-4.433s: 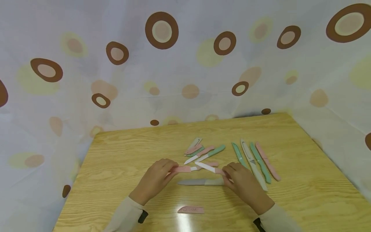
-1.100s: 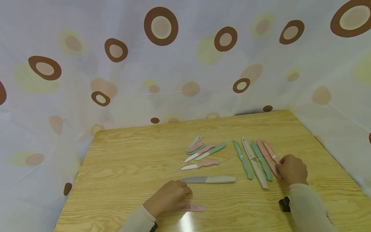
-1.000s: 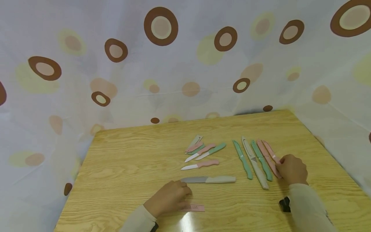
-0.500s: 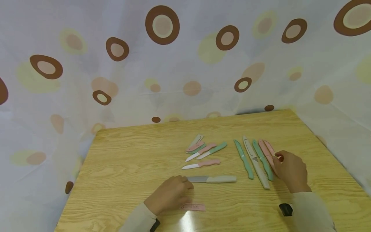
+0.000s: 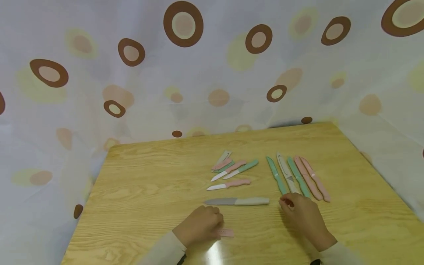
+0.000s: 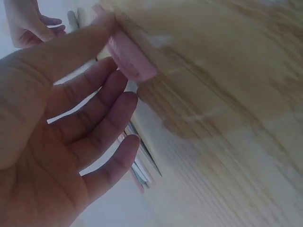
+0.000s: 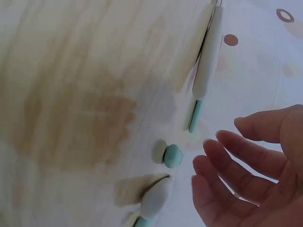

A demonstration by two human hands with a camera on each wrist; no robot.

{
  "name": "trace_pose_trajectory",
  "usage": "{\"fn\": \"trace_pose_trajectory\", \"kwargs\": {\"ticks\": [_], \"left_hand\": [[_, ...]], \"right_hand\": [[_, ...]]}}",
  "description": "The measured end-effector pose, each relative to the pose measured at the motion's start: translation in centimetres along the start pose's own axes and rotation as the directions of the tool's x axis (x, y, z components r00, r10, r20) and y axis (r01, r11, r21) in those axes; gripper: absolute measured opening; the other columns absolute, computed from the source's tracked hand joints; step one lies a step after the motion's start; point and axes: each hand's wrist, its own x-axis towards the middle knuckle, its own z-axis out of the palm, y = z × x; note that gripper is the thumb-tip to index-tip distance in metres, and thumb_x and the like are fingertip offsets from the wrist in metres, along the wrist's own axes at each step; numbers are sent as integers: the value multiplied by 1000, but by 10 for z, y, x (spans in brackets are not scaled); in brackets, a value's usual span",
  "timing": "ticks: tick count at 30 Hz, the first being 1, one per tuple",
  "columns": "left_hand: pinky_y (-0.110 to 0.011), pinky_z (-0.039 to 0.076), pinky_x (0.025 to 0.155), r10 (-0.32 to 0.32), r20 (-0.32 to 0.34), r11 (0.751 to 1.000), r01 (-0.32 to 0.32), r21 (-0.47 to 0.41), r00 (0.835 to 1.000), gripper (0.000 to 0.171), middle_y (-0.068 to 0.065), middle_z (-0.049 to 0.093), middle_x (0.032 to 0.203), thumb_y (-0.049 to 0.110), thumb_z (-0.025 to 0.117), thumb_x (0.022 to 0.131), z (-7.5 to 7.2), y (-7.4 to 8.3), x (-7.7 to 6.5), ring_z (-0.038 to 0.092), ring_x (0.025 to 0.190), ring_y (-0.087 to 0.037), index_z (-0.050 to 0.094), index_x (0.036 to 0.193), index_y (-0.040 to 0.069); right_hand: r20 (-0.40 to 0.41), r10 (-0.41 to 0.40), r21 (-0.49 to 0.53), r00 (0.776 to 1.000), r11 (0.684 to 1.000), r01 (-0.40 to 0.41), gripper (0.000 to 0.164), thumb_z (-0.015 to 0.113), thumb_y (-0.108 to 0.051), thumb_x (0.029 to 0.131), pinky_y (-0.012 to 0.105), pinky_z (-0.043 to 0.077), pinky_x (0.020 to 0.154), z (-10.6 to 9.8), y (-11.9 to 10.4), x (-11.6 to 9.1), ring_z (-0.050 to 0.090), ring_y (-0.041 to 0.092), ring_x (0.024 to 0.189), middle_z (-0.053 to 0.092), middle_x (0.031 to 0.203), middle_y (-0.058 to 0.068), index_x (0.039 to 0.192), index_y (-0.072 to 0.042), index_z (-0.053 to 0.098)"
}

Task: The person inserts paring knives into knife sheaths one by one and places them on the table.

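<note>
My left hand [image 5: 200, 225] pinches a pink knife sheath [image 5: 226, 232] between thumb and index finger near the front of the table. In the left wrist view the sheath [image 6: 135, 61] sticks out past the fingertips, and the other fingers are loosely bent. My right hand [image 5: 306, 217] holds nothing, its fingers loosely curved; it overlaps the lower ends of a cream sheathed knife [image 5: 285, 171] and a green one [image 5: 275, 173]. Between and beyond the hands lies a bare knife with a grey blade and cream handle [image 5: 251, 201], its blade pointing left.
Bare blades show on a small pink-handled knife [image 5: 238, 182], another pink one [image 5: 236, 166] and a green-handled one [image 5: 248, 166]. Pink [image 5: 222, 164], green and cream sheaths overlap behind them. Sheathed knives stand in a row at right, ending with a pink one [image 5: 316, 180].
The pink knife and sheath held earlier now lie joined at the row's right end. My right hand has let go and moved left; my left hand has taken hold of the front pink sheath.
</note>
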Motion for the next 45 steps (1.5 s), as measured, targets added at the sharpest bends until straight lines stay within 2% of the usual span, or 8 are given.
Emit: {"fn": "trace_pose_trajectory", "kwargs": {"ticks": [12,18,21,25,28,30,37,45], "left_hand": [[-6,39,61,36,-15,999,-35,9,999,14,12,57,75,30,74,77,-1,-3,3,47,66,4,71,81,17],[-11,44,69,78,-133,996,-72,50,988,14,10,60,79,29,69,83,-7,-11,2,51,69,2,69,85,15],[-15,45,68,82,-274,996,-67,61,958,13,8,61,83,25,67,85,-21,-21,1,53,71,-1,66,90,13],[-22,47,69,63,-476,998,-42,56,877,18,5,61,90,19,71,82,-46,-34,-1,54,80,-7,64,96,11],[-25,48,74,47,-573,999,-32,38,818,24,2,62,96,16,75,77,-59,-41,-4,56,87,-11,64,97,10],[-25,48,75,32,-598,999,-26,19,801,25,2,62,97,15,76,76,-64,-44,-6,56,88,-11,65,97,10],[-26,48,76,8,-605,1000,6,21,796,26,1,63,97,17,77,75,-66,-46,-11,55,87,-12,67,98,10],[-25,47,75,18,-598,1000,-8,18,801,24,3,62,98,18,75,78,-65,-45,-11,55,89,-11,66,98,10]], "right_hand": [[-16,-9,66,1000,998,10,8,69,-9,82,31,54,59,6,-7,5,62,17,69,66,79,3,87,-4,69],[-22,-35,60,999,998,37,7,70,-8,81,31,54,59,9,-12,9,62,17,69,66,79,4,86,-3,69],[-33,-51,65,998,996,53,7,70,-6,80,29,53,60,10,-15,15,60,15,69,65,79,3,87,-3,69],[-36,-43,96,998,994,46,8,68,-4,81,28,51,59,13,-21,23,58,12,68,64,79,2,89,-3,69],[-25,-41,112,999,993,44,8,68,-3,81,28,52,59,14,-25,27,58,13,69,63,80,2,89,-3,68],[-24,-46,115,999,992,48,8,69,-3,80,28,52,60,16,-28,29,58,13,69,63,80,3,89,-3,68],[-30,-90,83,996,992,92,8,70,-4,80,28,51,61,27,-39,47,58,13,70,63,80,3,88,-5,69],[77,-202,60,976,979,197,8,67,-8,83,32,52,68,45,-52,83,59,21,79,62,86,8,87,-1,68]]}}
